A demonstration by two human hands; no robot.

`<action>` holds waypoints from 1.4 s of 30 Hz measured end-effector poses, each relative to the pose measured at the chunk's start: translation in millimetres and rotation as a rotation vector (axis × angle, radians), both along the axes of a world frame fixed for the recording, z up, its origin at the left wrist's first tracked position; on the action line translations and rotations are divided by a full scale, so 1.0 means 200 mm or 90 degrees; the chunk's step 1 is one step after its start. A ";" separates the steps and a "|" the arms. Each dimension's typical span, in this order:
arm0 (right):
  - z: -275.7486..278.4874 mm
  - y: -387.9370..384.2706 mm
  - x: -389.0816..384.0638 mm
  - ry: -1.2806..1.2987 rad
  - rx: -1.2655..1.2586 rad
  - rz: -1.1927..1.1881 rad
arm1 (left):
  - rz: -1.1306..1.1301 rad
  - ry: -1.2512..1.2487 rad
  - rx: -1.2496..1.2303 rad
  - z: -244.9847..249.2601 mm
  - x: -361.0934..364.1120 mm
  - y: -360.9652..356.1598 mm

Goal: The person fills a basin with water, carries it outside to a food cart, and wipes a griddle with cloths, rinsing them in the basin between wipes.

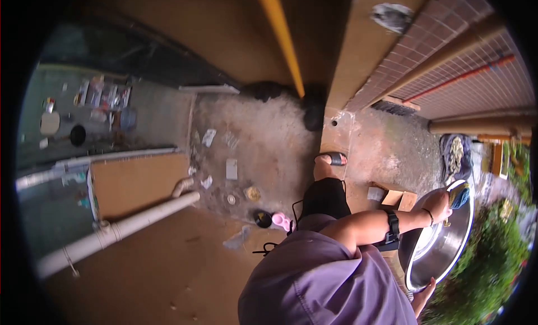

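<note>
My left hand (pixel 439 207), with a black watch on the forearm and a thin band at the wrist, reaches over a shiny metal basin (pixel 457 238). Its fingers are closed around a blue bundle that looks like a cloth (pixel 459 196), close by the basin's upper rim. A small yellowish bit shows just below those fingers. The basin sits tilted in front of my body, with a bright white reflection inside. At its lower rim, my right hand (pixel 424 297) grips the edge, partly hidden by my purple sleeve.
Green plants (pixel 482 269) grow beyond the basin. Cardboard pieces (pixel 399 199) and a dark cloth heap (pixel 455 157) lie on the concrete. A pink container (pixel 280 220) and scattered papers are behind me, near a white pipe (pixel 117 235). A yellow pole (pixel 282 39) stands to my left.
</note>
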State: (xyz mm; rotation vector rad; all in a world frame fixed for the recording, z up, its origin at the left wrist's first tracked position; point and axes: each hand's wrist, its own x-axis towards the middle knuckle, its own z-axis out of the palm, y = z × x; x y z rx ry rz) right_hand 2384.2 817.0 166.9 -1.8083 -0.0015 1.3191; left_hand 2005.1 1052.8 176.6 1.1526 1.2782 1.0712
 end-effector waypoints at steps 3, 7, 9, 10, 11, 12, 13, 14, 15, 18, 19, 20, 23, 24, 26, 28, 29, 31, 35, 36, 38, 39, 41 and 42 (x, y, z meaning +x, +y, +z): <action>0.00 0.33 -0.12 -0.008 0.016 0.119 | 0.090 0.010 0.031 0.03 -0.27 -0.04; 0.00 0.77 -0.44 -0.025 0.012 0.271 | 0.281 -0.038 0.035 0.12 -0.78 -0.20; 0.02 0.95 -0.71 -0.011 0.013 0.322 | 0.335 -0.035 -0.008 0.20 -1.07 -0.36; 0.00 1.03 -0.85 -0.005 0.017 0.338 | 0.369 -0.013 -0.039 0.20 -1.17 -0.44; -0.02 1.10 -0.98 -0.008 0.042 0.394 | 0.389 -0.012 -0.049 0.19 -1.29 -0.51; -0.04 1.15 -1.11 -0.012 0.066 0.449 | 0.407 -0.012 -0.060 0.17 -1.39 -0.59; -0.07 1.23 -1.25 -0.008 0.072 0.462 | 0.492 0.010 -0.037 0.17 -1.48 -0.67; -0.11 1.30 -1.38 -0.011 0.084 0.501 | 0.512 0.031 0.007 0.16 -1.59 -0.76; -0.14 1.35 -1.54 -0.015 0.095 0.539 | 0.541 0.022 0.006 0.12 -1.70 -0.83; -0.21 1.42 -2.13 -0.047 0.103 0.602 | 0.623 -0.026 0.000 0.05 -2.04 -1.08; -0.24 1.42 -2.34 -0.022 0.106 0.638 | 0.695 0.003 0.021 0.00 -2.15 -1.16; -0.26 1.42 -2.57 0.003 0.109 0.676 | 0.754 0.021 0.028 -0.01 -2.27 -1.26; -0.30 1.33 -3.31 -0.126 0.133 0.770 | 0.866 0.046 -0.011 -0.23 -2.64 -1.51; -0.35 1.32 -3.54 -0.122 0.138 0.782 | 0.884 0.021 -0.054 -0.29 -2.77 -1.59; -0.48 1.27 -3.97 -0.041 0.157 0.859 | 0.937 0.054 -0.119 -0.42 -3.05 -1.76; -0.55 1.15 -4.45 -0.027 0.195 0.893 | 0.970 0.022 -0.101 -0.50 -3.36 -1.92; -0.58 1.11 -4.63 -0.024 0.223 0.920 | 0.993 -0.019 -0.094 -0.53 -3.47 -2.00; -0.62 1.04 -5.02 0.050 0.138 0.959 | 1.036 -0.021 -0.085 -0.42 -3.71 -2.14; -0.55 0.75 -5.78 0.089 0.037 0.988 | 1.130 0.035 -0.073 -0.40 -4.25 -2.36; -0.57 0.70 -5.96 0.092 0.038 0.992 | 1.161 0.055 -0.067 -0.42 -4.38 -2.39; -0.60 0.60 -6.29 0.089 -0.019 1.018 | 1.175 0.085 -0.058 -0.37 -4.66 -2.47; -0.60 0.55 -6.47 0.135 -0.019 1.025 | 1.176 0.111 -0.039 -0.33 -4.82 -2.50; -0.68 0.51 -6.84 0.176 -0.038 1.055 | 1.190 0.147 -0.018 -0.32 -5.16 -2.57; -0.71 0.49 -7.05 0.214 -0.058 1.081 | 1.204 0.156 -0.012 -0.31 -5.33 -2.61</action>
